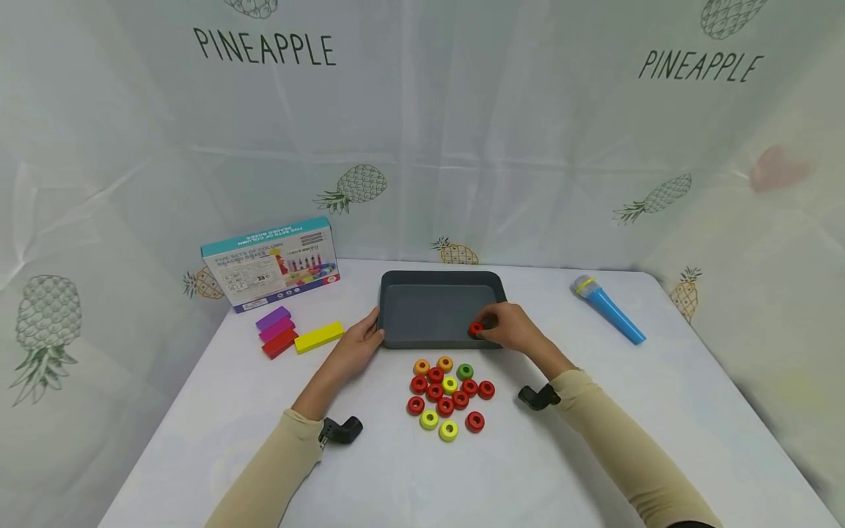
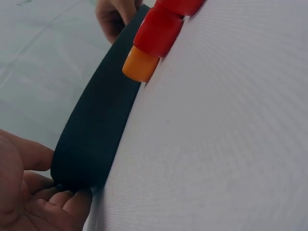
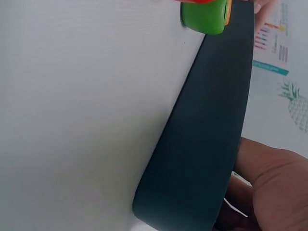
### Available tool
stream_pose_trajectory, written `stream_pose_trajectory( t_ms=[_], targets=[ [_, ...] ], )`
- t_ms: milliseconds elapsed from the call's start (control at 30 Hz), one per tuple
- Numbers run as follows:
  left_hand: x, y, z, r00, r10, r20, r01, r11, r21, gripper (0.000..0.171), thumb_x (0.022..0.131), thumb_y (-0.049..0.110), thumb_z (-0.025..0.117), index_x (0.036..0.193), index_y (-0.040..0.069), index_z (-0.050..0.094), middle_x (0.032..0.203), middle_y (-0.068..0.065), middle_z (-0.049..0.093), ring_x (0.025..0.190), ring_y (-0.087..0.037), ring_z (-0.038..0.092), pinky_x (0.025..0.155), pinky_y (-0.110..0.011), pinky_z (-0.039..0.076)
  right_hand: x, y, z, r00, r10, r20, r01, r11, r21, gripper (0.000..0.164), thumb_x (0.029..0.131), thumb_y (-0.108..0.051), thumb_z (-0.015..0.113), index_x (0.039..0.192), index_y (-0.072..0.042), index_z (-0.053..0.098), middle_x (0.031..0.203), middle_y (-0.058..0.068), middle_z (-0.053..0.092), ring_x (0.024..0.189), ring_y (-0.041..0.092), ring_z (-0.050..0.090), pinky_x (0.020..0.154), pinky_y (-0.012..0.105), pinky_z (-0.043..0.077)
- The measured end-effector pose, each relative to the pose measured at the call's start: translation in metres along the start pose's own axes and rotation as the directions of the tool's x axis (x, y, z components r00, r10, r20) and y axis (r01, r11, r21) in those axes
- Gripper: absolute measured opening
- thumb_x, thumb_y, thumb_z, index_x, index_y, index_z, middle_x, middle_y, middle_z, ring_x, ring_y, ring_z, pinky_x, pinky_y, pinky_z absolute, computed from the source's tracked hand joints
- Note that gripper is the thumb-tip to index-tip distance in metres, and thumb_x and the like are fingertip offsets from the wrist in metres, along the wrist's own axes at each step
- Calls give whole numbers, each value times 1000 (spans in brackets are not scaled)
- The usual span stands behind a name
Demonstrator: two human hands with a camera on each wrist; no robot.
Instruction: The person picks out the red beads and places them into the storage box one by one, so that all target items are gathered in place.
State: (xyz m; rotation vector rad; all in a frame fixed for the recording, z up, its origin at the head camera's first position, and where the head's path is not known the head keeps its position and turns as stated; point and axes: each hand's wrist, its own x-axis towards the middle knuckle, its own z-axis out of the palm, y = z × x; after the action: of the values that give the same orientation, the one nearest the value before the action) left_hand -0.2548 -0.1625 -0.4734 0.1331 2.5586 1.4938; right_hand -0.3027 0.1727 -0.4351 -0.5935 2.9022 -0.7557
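A dark grey rectangular tray [image 1: 436, 276] lies toward the back of the table. My left hand [image 1: 359, 343] grips its front left corner; in the left wrist view, the thumb and curled fingers [image 2: 57, 204] of that hand are on either side of the tray's wall [image 2: 98, 120]. Over the tray's front right corner, my right hand [image 1: 511, 328] pinches a red ring-shaped bead [image 1: 475, 329]. The tray wall [image 3: 202, 120] hides that bead in the right wrist view. In front of the tray lie several loose ring beads: red [image 1: 445, 406], yellow [image 1: 429, 419], orange [image 1: 422, 367] and one green [image 1: 465, 371].
To the left are purple [image 1: 273, 317], magenta [image 1: 276, 329], red [image 1: 280, 342] and yellow [image 1: 320, 337] blocks. Behind them a printed toy box [image 1: 271, 264] leans at the table's back left. A blue toy microphone [image 1: 610, 309] lies at right. A pineapple-print curtain [image 1: 436, 147] hangs behind.
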Motion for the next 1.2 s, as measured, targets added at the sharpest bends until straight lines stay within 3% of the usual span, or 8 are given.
stream_pose_trajectory(
  t_ms=[400,633,1000,1200],
  targets=[
    [-1,1,0,1000,-27,-16,27,999,27,63,107,34,48,163,24,22,168,-2,26,156,-25,25,125,-49,24,-18,-3,-7,991,-43,-127,50,997,55,34,88,-17,78,118,-3,73,114,12,73,104,27,70,90,44,59],
    [-2,1,0,1000,-22,-9,23,1000,20,63,107,31,48,163,20,22,168,-4,25,156,-28,24,125,-50,24,-39,-8,-13,977,-57,-204,78,992,95,32,86,-14,80,115,-1,74,113,13,72,103,33,70,90,48,60],
    [0,0,0,1000,-6,-7,6,999,34,63,107,31,47,163,19,20,169,-3,24,156,-26,25,125,-49,24,-70,-17,-9,973,-85,-216,122,979,163,33,84,-10,82,114,-1,73,113,16,72,103,35,69,91,51,59],
    [1,0,1,1000,6,0,-6,999,31,63,107,31,47,163,18,20,169,-2,23,156,-25,24,125,-48,23,-86,-14,-1,971,-120,-206,155,974,163,31,84,-10,82,112,-2,73,110,14,73,102,33,70,89,46,61]
  ],
)
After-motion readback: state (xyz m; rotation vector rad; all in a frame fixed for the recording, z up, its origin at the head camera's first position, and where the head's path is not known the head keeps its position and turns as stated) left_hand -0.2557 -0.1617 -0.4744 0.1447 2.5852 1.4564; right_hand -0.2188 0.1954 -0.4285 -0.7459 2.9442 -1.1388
